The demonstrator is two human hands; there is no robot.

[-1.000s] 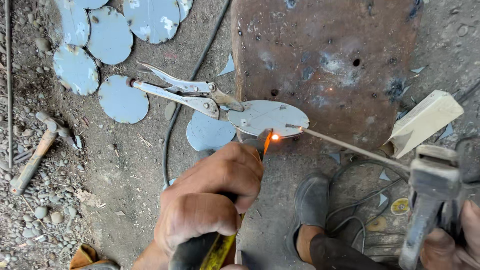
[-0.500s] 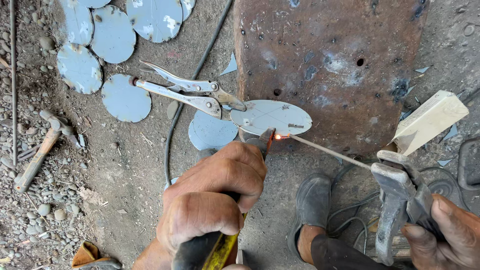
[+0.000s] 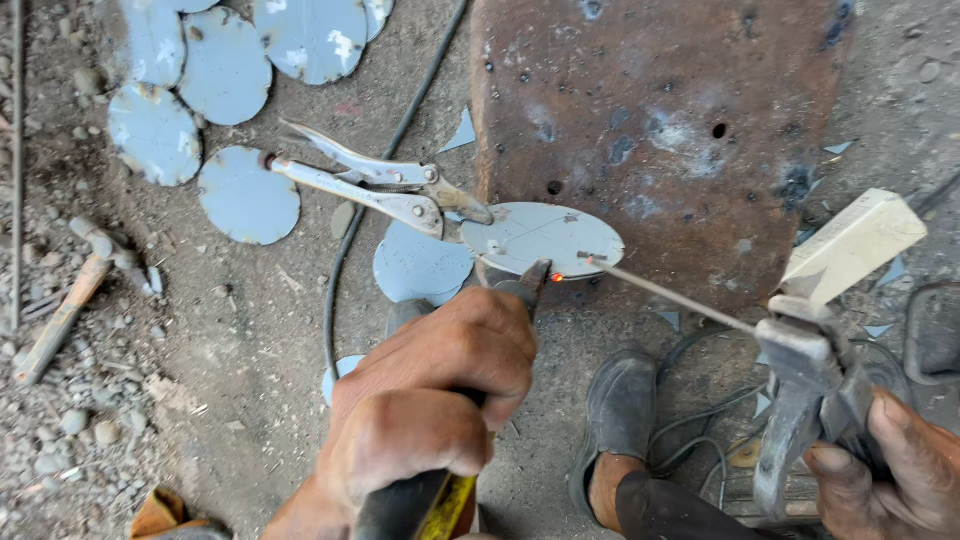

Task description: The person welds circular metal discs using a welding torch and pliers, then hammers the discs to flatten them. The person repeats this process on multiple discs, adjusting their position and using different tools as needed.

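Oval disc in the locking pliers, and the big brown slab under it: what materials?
Oval disc: looks like thin sheet metal, dull grey-blue with scratches, a glowing orange spot at its near edge. Slab: probably thick steel plate, rust-brown, pitted, with small holes and dark burn marks. Locking pliers: bare silvery metal, worn.

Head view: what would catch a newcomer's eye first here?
A small orange glow sits at the near edge of a grey metal disc lying on a rusty plate, mid-frame. The right hand aims an electrode holder at it; the left hand grips pliers.
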